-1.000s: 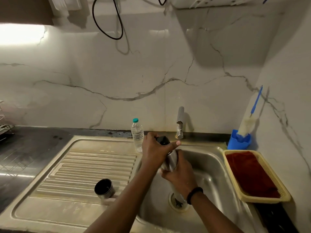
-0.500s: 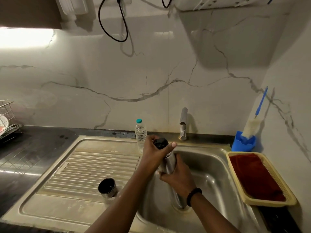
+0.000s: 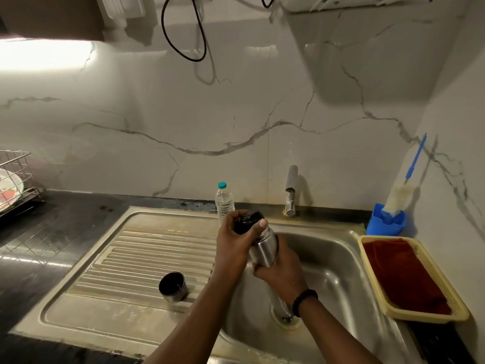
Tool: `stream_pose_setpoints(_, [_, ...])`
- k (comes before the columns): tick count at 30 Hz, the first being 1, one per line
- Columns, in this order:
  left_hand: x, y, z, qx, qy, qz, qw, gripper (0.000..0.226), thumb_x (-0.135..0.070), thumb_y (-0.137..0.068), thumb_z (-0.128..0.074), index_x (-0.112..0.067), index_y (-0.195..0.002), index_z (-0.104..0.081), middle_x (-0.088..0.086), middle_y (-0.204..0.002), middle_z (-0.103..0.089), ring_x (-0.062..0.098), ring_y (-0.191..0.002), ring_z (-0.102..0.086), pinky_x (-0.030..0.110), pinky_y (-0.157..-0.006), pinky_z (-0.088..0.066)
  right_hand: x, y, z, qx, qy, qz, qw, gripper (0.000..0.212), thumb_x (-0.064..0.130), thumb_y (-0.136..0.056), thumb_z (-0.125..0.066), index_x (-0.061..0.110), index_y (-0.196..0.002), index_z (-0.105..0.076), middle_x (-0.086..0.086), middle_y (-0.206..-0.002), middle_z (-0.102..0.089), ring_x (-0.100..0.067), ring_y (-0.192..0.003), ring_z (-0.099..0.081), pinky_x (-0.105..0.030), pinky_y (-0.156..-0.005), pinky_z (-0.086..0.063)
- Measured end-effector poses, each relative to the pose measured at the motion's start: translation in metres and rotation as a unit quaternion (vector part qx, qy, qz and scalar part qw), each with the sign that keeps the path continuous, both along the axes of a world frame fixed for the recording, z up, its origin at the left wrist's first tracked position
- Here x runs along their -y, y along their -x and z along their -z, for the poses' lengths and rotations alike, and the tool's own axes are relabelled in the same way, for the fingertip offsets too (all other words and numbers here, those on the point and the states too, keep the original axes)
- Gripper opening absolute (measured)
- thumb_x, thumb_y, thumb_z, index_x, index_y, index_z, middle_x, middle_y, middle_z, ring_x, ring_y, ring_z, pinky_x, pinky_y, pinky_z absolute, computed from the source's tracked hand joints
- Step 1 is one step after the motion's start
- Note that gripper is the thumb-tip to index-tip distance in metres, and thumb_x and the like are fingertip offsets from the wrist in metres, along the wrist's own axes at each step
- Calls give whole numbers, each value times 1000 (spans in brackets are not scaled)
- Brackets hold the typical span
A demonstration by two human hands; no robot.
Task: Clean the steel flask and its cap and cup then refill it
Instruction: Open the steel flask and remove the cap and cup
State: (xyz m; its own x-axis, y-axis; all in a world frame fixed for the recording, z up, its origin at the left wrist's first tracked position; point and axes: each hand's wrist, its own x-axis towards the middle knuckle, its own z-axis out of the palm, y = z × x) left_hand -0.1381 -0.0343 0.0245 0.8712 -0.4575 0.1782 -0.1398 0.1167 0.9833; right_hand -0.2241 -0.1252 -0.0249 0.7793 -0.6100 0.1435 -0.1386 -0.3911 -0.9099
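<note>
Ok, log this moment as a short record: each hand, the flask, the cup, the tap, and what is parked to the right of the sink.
left hand: gripping the black cap on top of the flask
right hand: wrapped around the steel flask body, held over the sink basin
cup: standing mouth up on the ribbed drainboard, untouched
tap: no water visible
water bottle: upright behind the sink
right of sink: yellow basket with red cloth; bottle brush in blue holder
</note>
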Motion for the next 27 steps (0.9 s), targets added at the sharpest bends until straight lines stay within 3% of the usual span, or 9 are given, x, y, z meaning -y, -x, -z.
stream_pose_setpoints(3, [1,7,-4,-4,30,-57,998,53,-34,-74,-84,-21,-117,-56,-5,-110,-68,6,-100,-69,21,-81,-57,-7,-11,0,-4,31,12,999,65,27,-66,-86,35,-117,-46,13,-111,-59,-5,-98,-59,-24,-80,-55])
stream_pose_setpoints(6, [6,0,-27,-14,68,-212,975,54,-33,-77,-86,-24,-111,-44,-2,-110,-61,7,-96,-67,22,-81,-57,-15,-18,12,-15,78,49,996,65,35,-63,-85,37,-114,-45,14,-111,-57,-5,-98,-58,-30,-84,-56])
stream_pose_setpoints(8, [4,-25,-46,-3,70,-235,969,55,-34,-77,-86,-24,-112,-45,0,-114,-62,13,-103,-65,26,-87,-57,-17,-18,21,-11,40,63,997,67,35,-62,-86,37,-117,-47,15,-111,-59,-6,-98,-60,-32,-84,-57])
stream_pose_setpoints(11, [-13,-65,-46,54,-36,-193,979,54,-33,-74,-87,-24,-114,-52,1,-117,-63,16,-107,-62,32,-92,-54,-20,-16,27,-8,-23,62,998,67,28,-64,-88,34,-119,-50,13,-110,-62,-7,-99,-62,-35,-85,-58])
stream_pose_setpoints(14, [-37,-82,-9,135,-195,-164,958,62,-27,-71,-90,-14,-120,-55,5,-117,-63,20,-104,-61,30,-86,-51,-21,-16,29,-1,-32,55,998,66,29,-61,-88,35,-116,-51,13,-107,-64,-6,-95,-63,-36,-82,-58])
stream_pose_setpoints(16, [-53,-89,23,133,-271,-133,944,67,-24,-68,-92,-9,-119,-51,4,-113,-62,21,-100,-60,30,-81,-50,-21,-15,32,-5,-27,51,998,62,35,-58,-85,37,-110,-51,14,-102,-65,-4,-90,-64,-36,-78,-58])
stream_pose_setpoints(20, [-78,-106,65,226,-458,-65,857,59,-33,-69,-90,-13,-106,-49,9,-107,-60,26,-95,-58,29,-69,-39,-21,-12,32,-15,-21,41,999,58,35,-60,-85,37,-107,-51,14,-99,-66,-1,-87,-64,-32,-76,-58])
stream_pose_setpoints(23, [-84,-120,77,293,-554,-11,779,61,-38,-74,-86,-13,-119,-54,8,-117,-60,27,-106,-57,32,-77,-42,-21,-11,33,-25,-12,36,999,58,33,-61,-85,36,-108,-51,13,-100,-66,0,-86,-63,-30,-75,-58])
stream_pose_setpoints(27, [-84,-134,89,320,-606,31,728,61,-39,-76,-83,-15,-123,-53,6,-123,-57,27,-113,-55,34,-84,-43,-20,-9,34,-33,-9,38,999,59,37,-58,-84,37,-107,-51,14,-98,-67,1,-86,-64,-30,-76,-57])
